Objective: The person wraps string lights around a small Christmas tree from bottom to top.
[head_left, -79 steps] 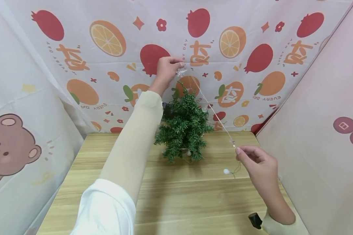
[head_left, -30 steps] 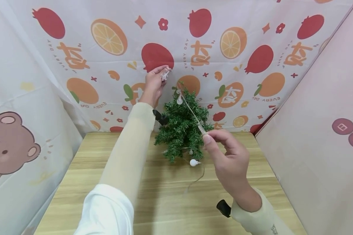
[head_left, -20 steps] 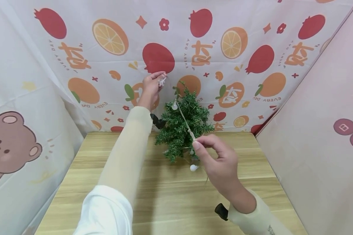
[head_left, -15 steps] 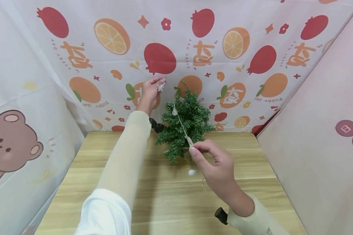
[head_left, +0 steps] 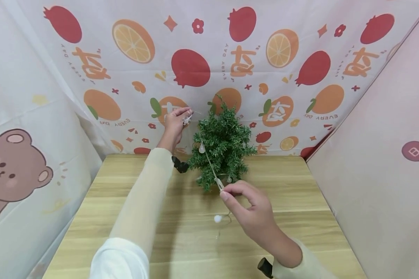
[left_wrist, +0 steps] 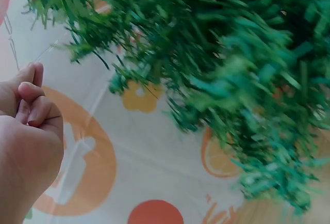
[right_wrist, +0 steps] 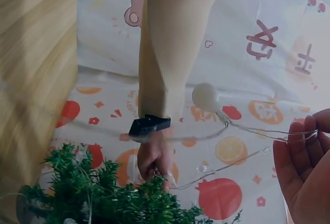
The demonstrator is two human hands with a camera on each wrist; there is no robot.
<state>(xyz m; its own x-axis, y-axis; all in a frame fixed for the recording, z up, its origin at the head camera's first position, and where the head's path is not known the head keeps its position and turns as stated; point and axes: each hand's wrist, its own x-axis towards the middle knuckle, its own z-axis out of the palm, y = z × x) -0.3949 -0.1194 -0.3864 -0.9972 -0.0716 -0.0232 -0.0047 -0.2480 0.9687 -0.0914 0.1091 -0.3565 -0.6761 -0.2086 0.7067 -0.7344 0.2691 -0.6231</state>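
A small green artificial Christmas tree (head_left: 223, 143) stands at the back of the table. My left hand (head_left: 176, 126) is behind its left side, pinching a thin strand of the string lights with a small clear-white piece at the fingers; its kind is too small to tell. In front of the tree, my right hand (head_left: 253, 211) pinches the light string between thumb and forefinger. From there the wire slants up across the tree's left front, past a clear bulb (head_left: 201, 148). A white round bulb (right_wrist: 205, 96) hangs from the wire loop near my right hand. Foliage fills much of the left wrist view.
The wooden table (head_left: 125, 217) meets a fruit-printed cloth wall (head_left: 209, 38) close behind the tree. Cloth sides stand left and right. Dark wrist camera mounts (head_left: 180, 164) jut from both sleeves, the left one close to the branches.
My left hand has come from above the treetop, left and down to the tree's left side. My right hand has moved left and, lately, lower; the wire now crosses the tree's left front.
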